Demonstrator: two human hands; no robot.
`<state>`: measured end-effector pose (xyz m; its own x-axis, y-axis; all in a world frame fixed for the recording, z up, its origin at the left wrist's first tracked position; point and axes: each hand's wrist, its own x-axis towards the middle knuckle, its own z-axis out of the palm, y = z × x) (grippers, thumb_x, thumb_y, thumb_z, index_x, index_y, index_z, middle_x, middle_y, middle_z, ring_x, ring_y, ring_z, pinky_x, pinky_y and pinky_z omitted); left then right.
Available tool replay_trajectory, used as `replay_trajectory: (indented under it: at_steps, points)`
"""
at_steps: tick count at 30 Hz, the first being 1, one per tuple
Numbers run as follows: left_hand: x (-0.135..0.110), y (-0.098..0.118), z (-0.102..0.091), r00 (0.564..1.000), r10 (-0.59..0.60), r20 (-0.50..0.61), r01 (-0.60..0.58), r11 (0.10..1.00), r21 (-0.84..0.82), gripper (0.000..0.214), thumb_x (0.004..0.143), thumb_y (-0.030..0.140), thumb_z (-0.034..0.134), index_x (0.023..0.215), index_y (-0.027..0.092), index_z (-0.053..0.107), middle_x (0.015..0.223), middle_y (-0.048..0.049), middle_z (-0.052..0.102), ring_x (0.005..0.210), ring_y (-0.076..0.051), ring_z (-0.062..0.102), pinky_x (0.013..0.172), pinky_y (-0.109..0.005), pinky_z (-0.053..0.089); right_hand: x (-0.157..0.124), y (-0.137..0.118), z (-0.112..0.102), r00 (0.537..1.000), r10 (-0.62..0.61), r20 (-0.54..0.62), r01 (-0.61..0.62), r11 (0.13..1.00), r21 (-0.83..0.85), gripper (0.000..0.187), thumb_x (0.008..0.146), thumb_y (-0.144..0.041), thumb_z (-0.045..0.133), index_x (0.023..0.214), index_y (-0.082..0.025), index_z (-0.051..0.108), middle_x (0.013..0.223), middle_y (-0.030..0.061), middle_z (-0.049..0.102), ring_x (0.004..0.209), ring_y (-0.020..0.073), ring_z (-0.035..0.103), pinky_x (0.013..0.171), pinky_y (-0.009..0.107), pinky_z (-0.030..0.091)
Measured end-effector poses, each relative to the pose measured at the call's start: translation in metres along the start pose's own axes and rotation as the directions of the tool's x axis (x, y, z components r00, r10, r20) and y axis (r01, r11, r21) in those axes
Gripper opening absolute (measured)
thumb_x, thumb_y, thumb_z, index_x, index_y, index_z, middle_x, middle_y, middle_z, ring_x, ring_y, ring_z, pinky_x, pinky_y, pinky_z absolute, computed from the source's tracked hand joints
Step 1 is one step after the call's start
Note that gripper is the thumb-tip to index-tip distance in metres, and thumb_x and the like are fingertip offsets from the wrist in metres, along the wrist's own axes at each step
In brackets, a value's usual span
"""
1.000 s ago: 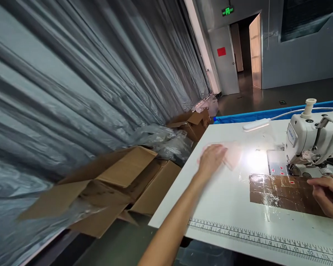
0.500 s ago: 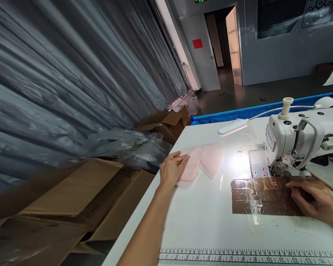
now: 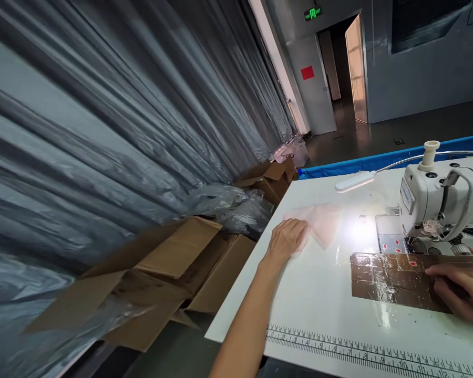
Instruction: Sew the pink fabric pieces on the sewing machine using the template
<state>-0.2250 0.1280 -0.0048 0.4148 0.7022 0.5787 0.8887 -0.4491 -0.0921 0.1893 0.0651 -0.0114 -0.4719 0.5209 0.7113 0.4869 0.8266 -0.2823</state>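
Observation:
A thin, pale pink piece of fabric (image 3: 325, 226) lies on the white table, with a notch between its two lobes. My left hand (image 3: 287, 239) is over its left part, fingers curled down on the cloth; their tips are hidden. My right hand (image 3: 463, 291) rests at the right end of a brown taped board (image 3: 394, 286), index finger and thumb apart and its other fingers bent out of sight. Just beyond that board stands a white sewing machine (image 3: 425, 202), its needle area close to the board's far edge.
A lit lamp (image 3: 355, 181) on a flexible neck shines on the tabletop (image 3: 319, 294). A printed ruler (image 3: 339, 349) runs along the near edge. Open cardboard boxes (image 3: 177, 252) and clear plastic (image 3: 236, 207) are left of the table, beside a grey curtain (image 3: 122, 105).
The view has turned left, so everything sits further right in the picture. My left hand has moved further over the fabric, and its fingers have curled. My right hand stays on the board.

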Motion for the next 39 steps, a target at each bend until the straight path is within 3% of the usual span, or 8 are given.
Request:
replay_trajectory:
  at_steps: [6, 10, 14, 17, 21, 23, 29, 39]
  points:
    - [0.003, 0.058, -0.011, 0.974, 0.223, 0.048, -0.219, 0.973, -0.076, 0.023, 0.095, 0.011, 0.047, 0.090, 0.020, 0.068, 0.081, -0.0017, 0.074, 0.068, -0.014, 0.066, 0.063, -0.027, 0.050, -0.005, -0.013, -0.001, 0.997, 0.046, 0.058, -0.053, 0.991, 0.123, 0.017, 0.095, -0.012, 0.044, 0.102, -0.023, 0.055, 0.058, -0.0057, 0.063, 0.039, 0.0086, 0.055, 0.039, 0.020, 0.045]
    - [0.001, 0.113, -0.026, 0.955, 0.286, 0.075, -0.260, 0.934, -0.245, 0.027, 0.096, 0.009, 0.045, 0.094, 0.019, 0.070, 0.076, -0.0017, 0.074, 0.066, -0.015, 0.067, 0.060, -0.027, 0.051, 0.000, -0.027, -0.005, 0.992, 0.056, 0.117, -0.074, 0.984, 0.162, 0.026, 0.093, -0.018, 0.049, 0.115, -0.021, 0.060, 0.093, 0.0070, 0.073, 0.074, 0.0157, 0.071, 0.062, 0.024, 0.059]
    - [0.005, 0.166, -0.054, 0.940, 0.226, 0.255, 0.012, 0.726, -0.688, 0.021, 0.097, 0.027, 0.053, 0.095, 0.023, 0.074, 0.082, -0.0034, 0.077, 0.071, -0.015, 0.070, 0.066, -0.027, 0.056, 0.005, -0.042, -0.009, 0.944, 0.046, 0.325, -0.121, 0.969, 0.216, 0.076, 0.082, -0.034, 0.067, 0.150, -0.020, 0.038, 0.143, 0.0178, 0.052, 0.133, 0.0320, 0.051, 0.102, 0.049, 0.053]
    - [0.010, 0.183, -0.068, 0.905, 0.079, 0.419, 0.327, 0.502, -0.801, 0.017, 0.090, 0.037, 0.064, 0.088, 0.024, 0.076, 0.071, -0.0017, 0.074, 0.057, -0.013, 0.066, 0.057, -0.024, 0.053, 0.004, -0.046, -0.012, 0.827, 0.181, 0.533, -0.390, 0.868, 0.309, 0.072, 0.079, -0.039, 0.070, 0.145, -0.022, 0.048, 0.136, 0.0154, 0.059, 0.126, 0.0312, 0.057, 0.103, 0.050, 0.051]
    - [0.017, 0.175, -0.064, 0.825, -0.144, 0.547, 0.554, 0.401, -0.730, 0.016, 0.083, 0.035, 0.067, 0.084, 0.020, 0.073, 0.073, -0.0025, 0.073, 0.060, -0.013, 0.064, 0.056, -0.024, 0.051, 0.005, -0.031, -0.018, 0.493, 0.332, 0.804, -0.831, 0.452, 0.323, 0.040, 0.083, -0.043, 0.065, 0.116, -0.020, 0.068, 0.091, 0.0083, 0.073, 0.079, 0.0217, 0.072, 0.066, 0.032, 0.062]
    - [0.020, 0.166, -0.056, 0.810, -0.171, 0.562, 0.564, 0.490, -0.665, 0.013, 0.081, 0.030, 0.065, 0.086, 0.020, 0.072, 0.079, -0.0030, 0.073, 0.071, -0.016, 0.067, 0.064, -0.027, 0.053, 0.009, -0.017, -0.019, 0.416, 0.358, 0.836, -0.903, 0.275, 0.331, 0.041, 0.080, -0.044, 0.069, 0.112, -0.018, 0.066, 0.085, 0.0069, 0.072, 0.070, 0.0185, 0.071, 0.051, 0.022, 0.055]
    - [0.057, 0.130, -0.017, 0.856, -0.194, 0.480, 0.454, 0.726, -0.517, 0.026, 0.080, 0.031, 0.065, 0.104, 0.021, 0.069, 0.104, -0.0069, 0.070, 0.092, -0.024, 0.068, 0.079, -0.035, 0.054, 0.017, 0.017, -0.013, 0.452, 0.504, 0.736, -0.876, 0.406, 0.260, 0.023, 0.086, -0.036, 0.067, 0.101, -0.019, 0.065, 0.065, 0.0004, 0.066, 0.055, 0.0121, 0.062, 0.044, 0.018, 0.047]
    - [0.133, 0.094, 0.068, 0.770, -0.472, 0.430, 0.638, 0.560, -0.528, 0.005, 0.071, 0.021, 0.067, 0.073, 0.017, 0.068, 0.096, -0.0094, 0.070, 0.093, -0.028, 0.066, 0.092, -0.040, 0.049, -0.002, 0.025, -0.003, 0.442, 0.542, 0.714, -0.871, 0.450, 0.197, 0.034, 0.091, -0.050, 0.057, 0.109, -0.023, 0.065, 0.073, 0.0013, 0.068, 0.060, 0.0144, 0.063, 0.051, 0.023, 0.046]
